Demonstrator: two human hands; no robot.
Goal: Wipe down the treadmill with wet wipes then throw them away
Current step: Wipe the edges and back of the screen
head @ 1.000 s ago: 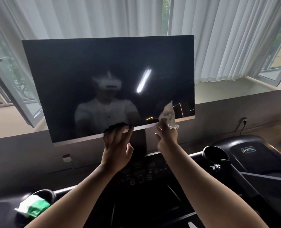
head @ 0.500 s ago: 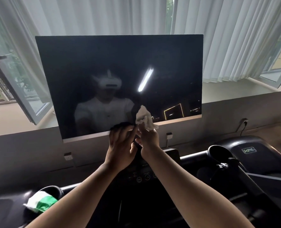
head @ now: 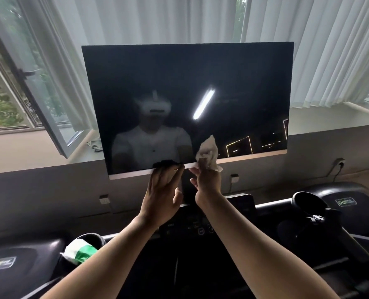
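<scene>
The treadmill's large dark screen stands in front of me above the black console. My left hand rests with straight fingers on the screen's silver bottom edge, fingertips on the glass. Just to its right, my right hand pinches a crumpled white wet wipe and holds it against the lower part of the screen at the bottom edge. A green and white wipe pack sits in the left cup holder.
An empty cup holder is at the right of the console. Other treadmills' black hoods flank mine at left and right. Behind the screen are white curtains, an open window and wall sockets.
My right hand slid the wipe left along the screen's bottom edge until it came beside my left hand. The view has shifted left, so the screen sits further right in frame.
</scene>
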